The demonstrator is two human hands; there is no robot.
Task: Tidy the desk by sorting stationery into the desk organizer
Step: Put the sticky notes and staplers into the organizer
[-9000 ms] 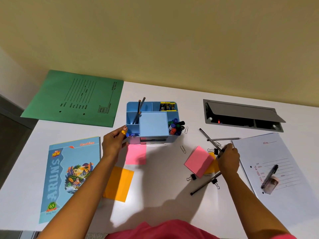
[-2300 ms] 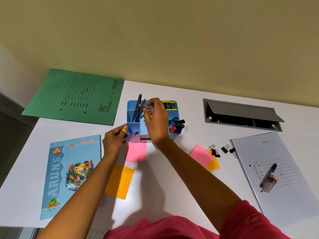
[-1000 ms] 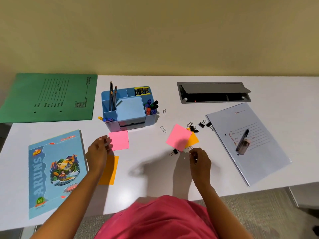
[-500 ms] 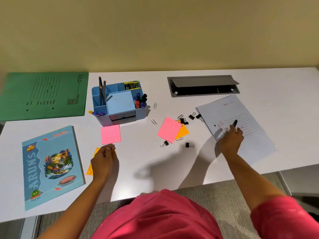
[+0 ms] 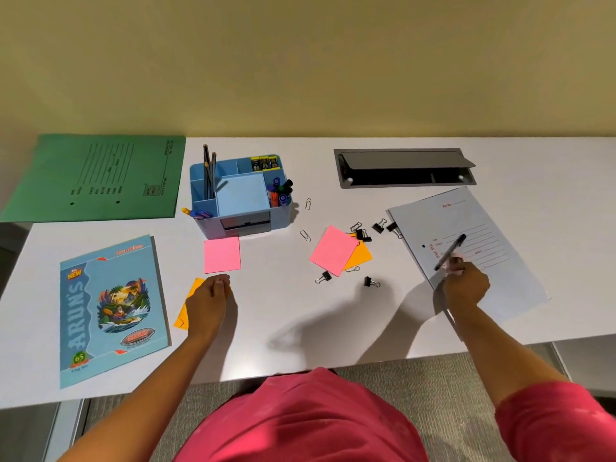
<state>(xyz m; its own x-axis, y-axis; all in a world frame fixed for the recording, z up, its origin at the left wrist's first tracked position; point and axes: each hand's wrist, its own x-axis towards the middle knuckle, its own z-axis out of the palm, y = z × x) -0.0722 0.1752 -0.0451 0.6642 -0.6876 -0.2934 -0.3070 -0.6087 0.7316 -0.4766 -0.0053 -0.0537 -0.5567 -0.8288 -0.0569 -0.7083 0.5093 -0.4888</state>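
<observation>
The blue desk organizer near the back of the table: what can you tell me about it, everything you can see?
The light blue plastic desk organizer stands upright on the white desk, neither hand touching it. Dividers split it into compartments: two dark pencils stand at the left, coloured markers fill the right, small yellow-and-black items sit at the back, and a flat blue square panel covers the centre. A drawer slot shows in front. Blue pens stick out at its front-left corner.

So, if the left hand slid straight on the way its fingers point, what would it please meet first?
The left hand rests on an orange note, fingers pointing away from the person. Going straight on, it would likely meet the pink note just ahead, then the organizer behind that.
</observation>
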